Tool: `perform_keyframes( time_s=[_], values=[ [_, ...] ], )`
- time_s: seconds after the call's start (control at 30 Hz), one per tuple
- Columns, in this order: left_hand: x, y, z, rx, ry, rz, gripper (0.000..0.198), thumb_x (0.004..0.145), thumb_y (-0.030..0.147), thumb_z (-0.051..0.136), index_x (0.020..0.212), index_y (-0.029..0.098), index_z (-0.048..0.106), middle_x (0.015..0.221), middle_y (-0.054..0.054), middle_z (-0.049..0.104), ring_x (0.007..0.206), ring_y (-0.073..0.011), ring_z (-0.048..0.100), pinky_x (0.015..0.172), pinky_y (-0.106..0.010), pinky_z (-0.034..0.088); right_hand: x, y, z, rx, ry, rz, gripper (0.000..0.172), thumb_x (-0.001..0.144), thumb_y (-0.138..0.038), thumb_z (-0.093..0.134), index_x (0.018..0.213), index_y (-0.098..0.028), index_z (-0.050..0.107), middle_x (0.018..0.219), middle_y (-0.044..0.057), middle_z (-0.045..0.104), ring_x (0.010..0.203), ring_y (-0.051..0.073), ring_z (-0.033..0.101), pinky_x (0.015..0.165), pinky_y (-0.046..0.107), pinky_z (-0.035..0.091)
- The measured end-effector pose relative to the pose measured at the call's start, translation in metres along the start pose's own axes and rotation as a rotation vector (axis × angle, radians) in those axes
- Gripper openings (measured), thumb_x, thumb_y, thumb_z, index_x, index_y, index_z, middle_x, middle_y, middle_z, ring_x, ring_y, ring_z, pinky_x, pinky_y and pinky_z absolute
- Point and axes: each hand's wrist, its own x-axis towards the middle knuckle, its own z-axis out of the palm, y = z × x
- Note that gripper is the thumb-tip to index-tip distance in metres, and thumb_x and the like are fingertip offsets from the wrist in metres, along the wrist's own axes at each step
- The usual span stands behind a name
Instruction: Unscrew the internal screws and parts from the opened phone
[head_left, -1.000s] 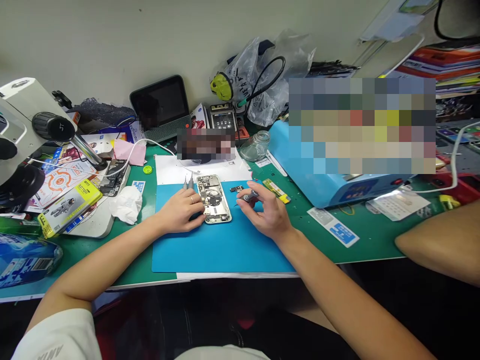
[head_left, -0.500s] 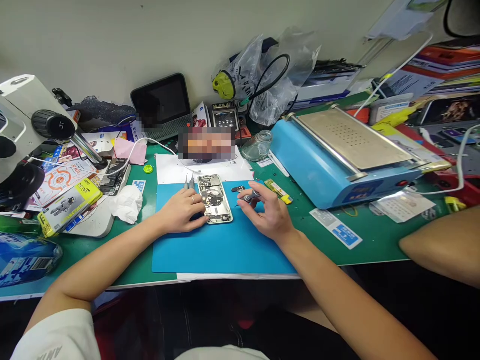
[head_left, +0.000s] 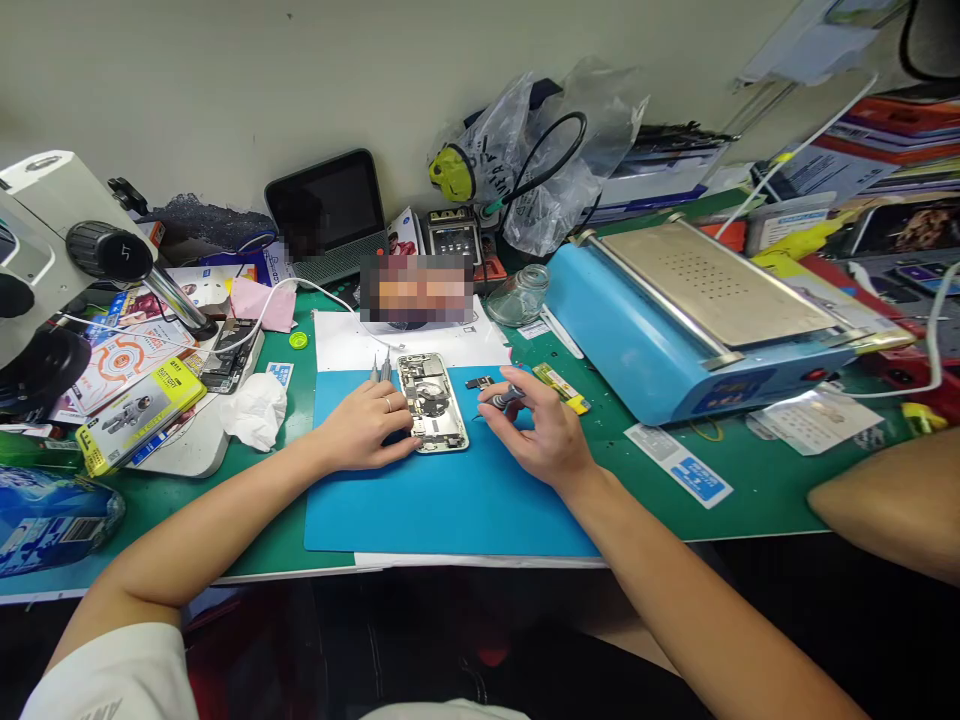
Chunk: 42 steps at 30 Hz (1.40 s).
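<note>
My left hand [head_left: 367,427]: half-curled, hold unclear. My right hand [head_left: 551,440]: pinching a dark tool [head_left: 509,396]. Between them: opened phone [head_left: 433,405], unshifted; work seemingly paused.

At your smooth, matt mat's [head_left: 450,515] back edge, the phone's [head_left: 450,420] inside looks like shiny metal, as do 2 slim tools [head_left: 386,371].

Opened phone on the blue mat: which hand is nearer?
Left. The left hand lies at the left edge of the opened phone, thumb by its near-left corner. The right hand, holding a screwdriver-like tool, is to its right, across a gap of blue mat.
</note>
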Motion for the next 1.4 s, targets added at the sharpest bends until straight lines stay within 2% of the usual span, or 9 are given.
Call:
perform_keyframes(
  time_s=[0.53, 0.77, 1.2, 1.4],
  values=[
    [0.0001, -0.0003, 0.0007, 0.003, 0.001, -0.004, 0.037, 0.101, 0.048, 0.050, 0.085, 0.018, 0.065, 0.087, -0.006, 0.063, 0.084, -0.0195, 0.052, 0.078, -0.035, 0.036, 0.0016, -0.0004, 0.0004, 0.056, 0.013, 0.016, 0.069, 0.091, -0.015, 0.066, 0.151, -0.027, 0.034, 0.091, 0.003, 0.072, 0.070, 0.013, 0.067, 0.056, 0.022, 0.058],
    [0.0003, -0.0021, 0.0025, 0.012, 0.004, 0.015, 0.050, 0.094, 0.065, 0.054, 0.084, 0.018, 0.065, 0.086, -0.007, 0.064, 0.085, -0.0214, 0.052, 0.078, -0.036, 0.036, 0.0013, -0.0009, 0.0010, 0.042, -0.015, 0.028, 0.064, 0.092, -0.019, 0.066, 0.149, -0.027, 0.036, 0.094, 0.003, 0.072, 0.070, 0.013, 0.068, 0.057, 0.022, 0.059],
    [-0.0010, -0.0025, 0.0032, 0.041, -0.006, 0.019, 0.045, 0.098, 0.060, 0.052, 0.087, 0.018, 0.065, 0.087, -0.006, 0.064, 0.085, -0.0210, 0.052, 0.079, -0.036, 0.035, 0.0019, -0.0028, 0.0021, 0.033, -0.011, 0.042, 0.065, 0.092, -0.017, 0.064, 0.149, -0.027, 0.034, 0.092, 0.003, 0.071, 0.066, 0.012, 0.065, 0.055, 0.023, 0.058],
    [-0.0011, -0.0022, 0.0036, 0.057, -0.004, 0.024, 0.044, 0.098, 0.059, 0.052, 0.086, 0.018, 0.065, 0.087, -0.006, 0.063, 0.085, -0.0210, 0.052, 0.079, -0.037, 0.035, 0.0024, -0.0041, 0.0005, 0.063, -0.049, 0.070, 0.067, 0.093, -0.019, 0.064, 0.151, -0.026, 0.032, 0.096, 0.005, 0.071, 0.074, 0.014, 0.069, 0.056, 0.023, 0.058]
  ],
)
